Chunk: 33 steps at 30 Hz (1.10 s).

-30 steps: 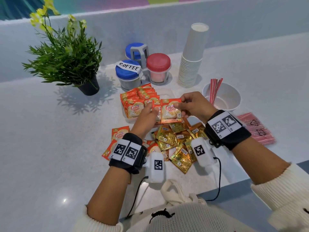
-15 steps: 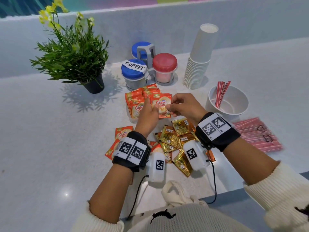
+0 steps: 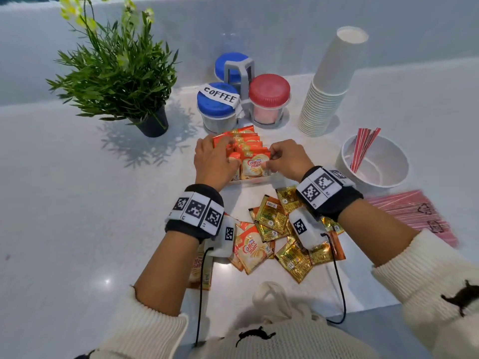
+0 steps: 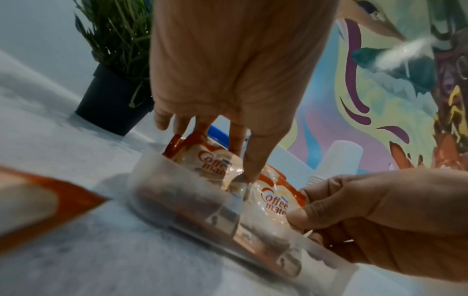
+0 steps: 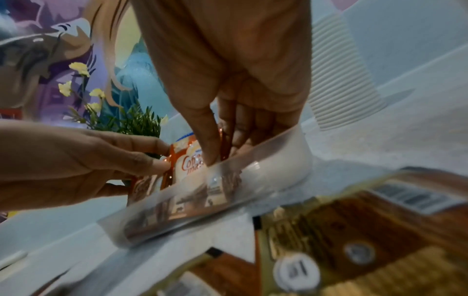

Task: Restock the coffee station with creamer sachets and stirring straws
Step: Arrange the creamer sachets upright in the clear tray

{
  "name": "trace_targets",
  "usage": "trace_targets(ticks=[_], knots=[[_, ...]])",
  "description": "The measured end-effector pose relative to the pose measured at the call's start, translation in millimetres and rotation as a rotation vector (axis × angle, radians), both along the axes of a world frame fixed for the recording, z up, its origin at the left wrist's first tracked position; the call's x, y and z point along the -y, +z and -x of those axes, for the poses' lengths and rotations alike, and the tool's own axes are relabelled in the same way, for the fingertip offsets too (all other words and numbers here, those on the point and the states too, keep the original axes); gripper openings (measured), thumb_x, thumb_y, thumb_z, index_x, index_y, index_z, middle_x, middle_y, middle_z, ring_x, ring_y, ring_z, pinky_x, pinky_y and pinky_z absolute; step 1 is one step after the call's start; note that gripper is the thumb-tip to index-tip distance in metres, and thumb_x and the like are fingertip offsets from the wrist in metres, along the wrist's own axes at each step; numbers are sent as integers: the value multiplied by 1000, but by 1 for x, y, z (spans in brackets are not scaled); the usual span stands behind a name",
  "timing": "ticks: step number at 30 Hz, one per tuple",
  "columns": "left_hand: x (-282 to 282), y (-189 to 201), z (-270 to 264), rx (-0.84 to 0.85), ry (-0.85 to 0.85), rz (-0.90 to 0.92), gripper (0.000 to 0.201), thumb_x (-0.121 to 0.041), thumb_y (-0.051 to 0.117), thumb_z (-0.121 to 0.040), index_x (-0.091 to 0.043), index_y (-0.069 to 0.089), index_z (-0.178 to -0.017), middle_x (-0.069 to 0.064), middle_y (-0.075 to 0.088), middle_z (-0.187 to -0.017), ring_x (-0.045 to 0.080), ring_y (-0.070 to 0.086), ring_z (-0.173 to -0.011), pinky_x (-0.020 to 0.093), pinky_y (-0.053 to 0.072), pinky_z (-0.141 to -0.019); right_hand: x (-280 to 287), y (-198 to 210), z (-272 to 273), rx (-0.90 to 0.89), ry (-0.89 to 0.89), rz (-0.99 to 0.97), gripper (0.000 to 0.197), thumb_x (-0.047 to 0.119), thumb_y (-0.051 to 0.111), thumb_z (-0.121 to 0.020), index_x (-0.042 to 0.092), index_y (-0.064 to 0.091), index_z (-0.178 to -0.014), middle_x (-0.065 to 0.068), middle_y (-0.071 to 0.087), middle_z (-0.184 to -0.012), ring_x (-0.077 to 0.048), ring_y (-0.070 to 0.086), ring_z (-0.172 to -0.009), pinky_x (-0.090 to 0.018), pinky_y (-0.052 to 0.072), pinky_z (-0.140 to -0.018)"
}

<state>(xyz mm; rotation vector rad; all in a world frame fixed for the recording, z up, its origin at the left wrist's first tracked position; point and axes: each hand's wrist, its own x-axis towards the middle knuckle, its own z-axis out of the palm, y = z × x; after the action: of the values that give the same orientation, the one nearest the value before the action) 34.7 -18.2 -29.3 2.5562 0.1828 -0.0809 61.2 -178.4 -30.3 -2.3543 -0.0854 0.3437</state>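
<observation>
Your left hand [image 3: 213, 161] has its fingers down among the upright row of creamer sachets [image 3: 243, 145] in the clear plastic tray [image 4: 177, 202], thumb and fingers curled round the left end of the pack. Your right hand [image 3: 286, 159] pinches the front sachet [image 3: 255, 167] at its right edge between thumb and forefinger; how far that sachet is seated in the tray is hard to tell through the blurred wall. More loose sachets [image 3: 274, 234] lie scattered on the counter [image 3: 77, 203] under your wrists, orange ones to the left, gold ones to the right. To the right a white bowl [image 3: 388, 156] holds a few red stirring straws [image 3: 363, 149], with a packet of straws [image 3: 414, 213] lying beside it. Behind the tray stand the lidded jars [image 3: 217, 110], a stack of paper cups [image 3: 329, 84] and a potted plant [image 3: 121, 73]
</observation>
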Motion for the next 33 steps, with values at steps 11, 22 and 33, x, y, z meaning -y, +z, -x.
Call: trace_targets(ticks=[11,22,33], knots=[[1,-13,-6,17,-5,112,32,-9,50,-89,-7,47,-120,14,28,-144,29,20,-136,35,18,-115,-10,1,-11,64,74,158,8,6,59,-84,11,65,-88,-15,65,-96,-29,59,-99,-27,37,-76],[1,-22,-7,23,-28,90,56,-13,60,-83,-13,36,-134,16,23,-149,32,12,-143,45,7,-119,-27,-3,-3,-172,-4,-192,40,-5,40,-88,16,20,-115,-17,55,-117,-29,59,-104,-40,50,-89],[4,-13,-4,-66,-23,-78,65,-31,58,-89,-26,26,-145,12,11,-157,34,1,-145,50,13,-117,-15,-3,-5,-203,-89,-310,58,0,44,-88,16,16,-137,-18,35,-145,-30,44,-128,-48,40,-105]])
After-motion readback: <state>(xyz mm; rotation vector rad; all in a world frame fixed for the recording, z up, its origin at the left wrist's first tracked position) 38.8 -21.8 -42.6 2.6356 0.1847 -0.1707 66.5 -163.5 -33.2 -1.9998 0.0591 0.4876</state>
